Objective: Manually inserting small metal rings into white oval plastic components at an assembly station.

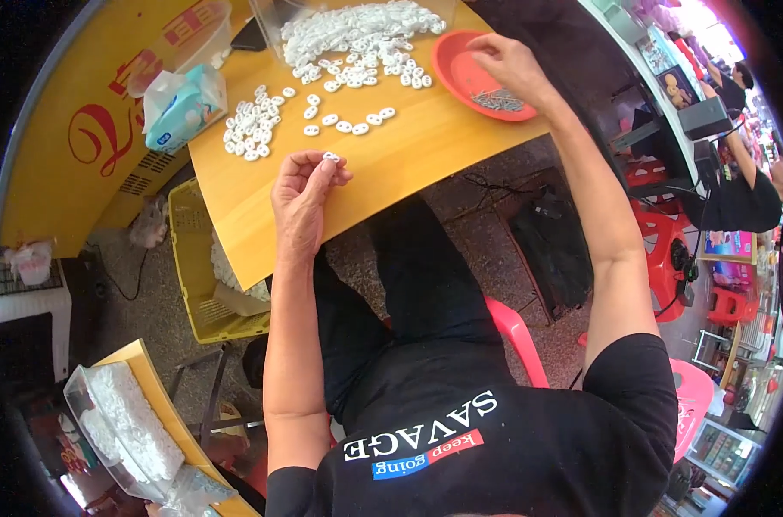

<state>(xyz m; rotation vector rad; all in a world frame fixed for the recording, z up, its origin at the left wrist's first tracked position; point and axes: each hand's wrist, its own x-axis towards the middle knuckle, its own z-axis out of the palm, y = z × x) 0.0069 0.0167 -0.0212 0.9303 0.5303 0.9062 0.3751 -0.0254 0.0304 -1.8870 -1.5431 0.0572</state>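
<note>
Near the table's front edge, my left hand (305, 194) is closed, with a small white oval plastic piece (330, 157) pinched between thumb and fingertips. The piece has holes in it. My right hand (514, 71) is over the red plastic dish (454, 53) at the table's right, its fingers drawn together; whatever they hold is too small to make out. Thin grey metal pins or screws (497, 100) lie in the dish below that hand. Several matching white pieces (344, 127) are spread in a loose curve beyond my left hand.
A dense heap of white pieces (357, 34) spills from a clear bin at the back, and a smaller pile (254, 125) sits left. A tissue pack (185, 108) stands at the left edge. Below are a yellow crate (193, 258) and a clear box of white pieces (133, 422).
</note>
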